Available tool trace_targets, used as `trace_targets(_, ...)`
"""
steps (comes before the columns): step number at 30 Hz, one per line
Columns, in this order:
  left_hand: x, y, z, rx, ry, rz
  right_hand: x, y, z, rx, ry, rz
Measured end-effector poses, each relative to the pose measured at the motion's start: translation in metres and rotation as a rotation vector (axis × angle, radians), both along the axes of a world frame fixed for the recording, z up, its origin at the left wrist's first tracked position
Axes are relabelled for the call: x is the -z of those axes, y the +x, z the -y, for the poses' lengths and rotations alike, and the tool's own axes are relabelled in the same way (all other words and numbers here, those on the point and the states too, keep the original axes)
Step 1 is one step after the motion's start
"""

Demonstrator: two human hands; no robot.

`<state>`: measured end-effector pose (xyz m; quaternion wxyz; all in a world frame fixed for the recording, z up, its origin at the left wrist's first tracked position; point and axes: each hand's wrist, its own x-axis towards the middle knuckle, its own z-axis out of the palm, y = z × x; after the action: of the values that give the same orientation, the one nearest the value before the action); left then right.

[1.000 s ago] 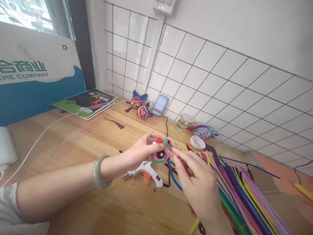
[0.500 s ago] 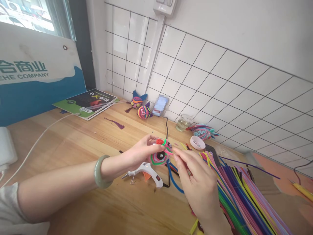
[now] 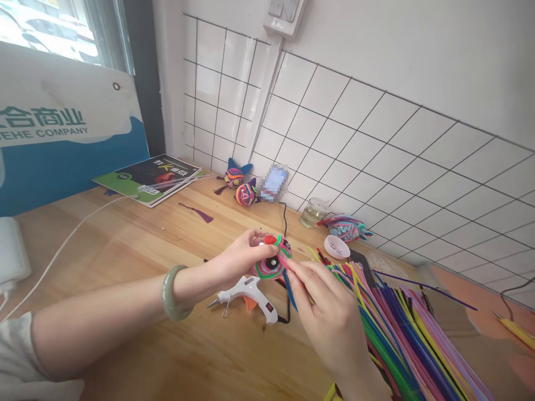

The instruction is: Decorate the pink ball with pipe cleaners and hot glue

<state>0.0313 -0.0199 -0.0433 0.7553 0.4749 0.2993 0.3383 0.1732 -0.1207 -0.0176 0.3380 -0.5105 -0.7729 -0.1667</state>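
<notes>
in the head view, the left hand [image 3: 238, 257] grips a round, colourful craft piece [image 3: 270, 271] between thumb and fingers, above the wooden table [image 3: 175, 351]. the right hand [image 3: 330, 312] pinches, apparently on a pink strip [image 3: 283, 258] at its side, though fingertips partly hide this. the white glue gun [image 3: 251, 292] lies just below; pipe cleaners [image 3: 401, 328] spread beside the right hand.

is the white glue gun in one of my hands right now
No, the white plastic glue gun lies on the wooden table.
</notes>
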Motion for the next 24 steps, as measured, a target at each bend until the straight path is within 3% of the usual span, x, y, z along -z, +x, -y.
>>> trace_targets(8,0.0003,-0.001,-0.0006,-0.004,0.023,-0.025,0.0039,-0.004,-0.0008,0.004,-0.074,0.021)
trace_targets(17,-0.0009,-0.0005,0.0007,-0.03,-0.005,-0.042,0.0078,-0.0036,-0.0014,0.044,-0.006,0.147)
trace_targets(24,-0.0013,-0.0029,0.0003,0.066,-0.074,0.092,0.0068,-0.0032,-0.0008,0.066,0.022,0.183)
